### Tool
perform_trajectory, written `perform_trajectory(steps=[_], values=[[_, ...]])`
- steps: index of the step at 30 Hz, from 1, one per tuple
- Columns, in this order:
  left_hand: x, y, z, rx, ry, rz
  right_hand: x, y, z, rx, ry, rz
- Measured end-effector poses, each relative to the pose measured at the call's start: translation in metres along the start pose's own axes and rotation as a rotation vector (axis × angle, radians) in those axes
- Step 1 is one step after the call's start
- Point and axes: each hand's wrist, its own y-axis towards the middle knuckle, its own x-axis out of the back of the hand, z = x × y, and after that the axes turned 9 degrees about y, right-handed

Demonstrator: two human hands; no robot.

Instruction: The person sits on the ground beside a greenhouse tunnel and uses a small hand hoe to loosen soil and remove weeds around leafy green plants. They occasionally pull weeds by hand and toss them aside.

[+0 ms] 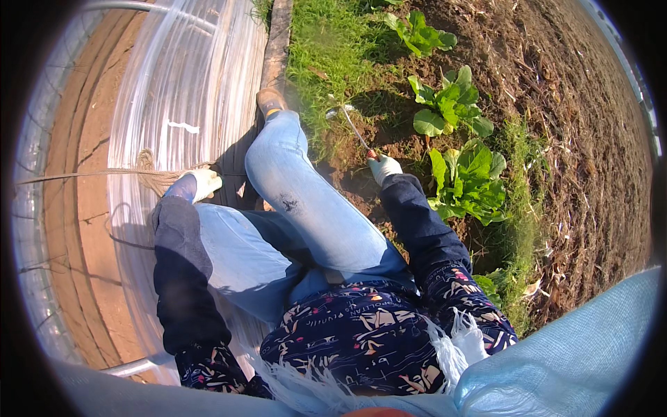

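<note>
My right hand [384, 168], in a pale work glove, is closed around the red grip of a slender hand-weeding tool [355, 128]. Its thin shaft points away from me, and the small shiny head [340, 110] lies among grass and bare soil. Leafy green plants [467, 180] grow just to the right of that hand. My left hand [206, 183], gloved too, is down by the edge of the plastic film [180, 94]. A bundle of tan twine [151, 174] touches or nearly touches its wrist side; whether the fingers grip anything is hidden.
My bent leg [312, 203] lies between both hands. Beyond my shoe [270, 100] runs a weathered wooden board [277, 47] along the bed. A metal hoop pipe [151, 9] crosses the film. Tilled soil with dry straw [583, 172] covers the right side.
</note>
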Motion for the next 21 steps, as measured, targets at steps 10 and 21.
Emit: perform_trajectory(steps=[10,21], values=[[0.005,0.012,0.000,-0.093,0.213,0.074,0.000,0.089,-0.011,-0.103,0.353,-0.303],[-0.002,0.022,0.009,-0.032,0.125,0.031,-0.006,-0.161,-0.142,-0.064,0.099,0.035]])
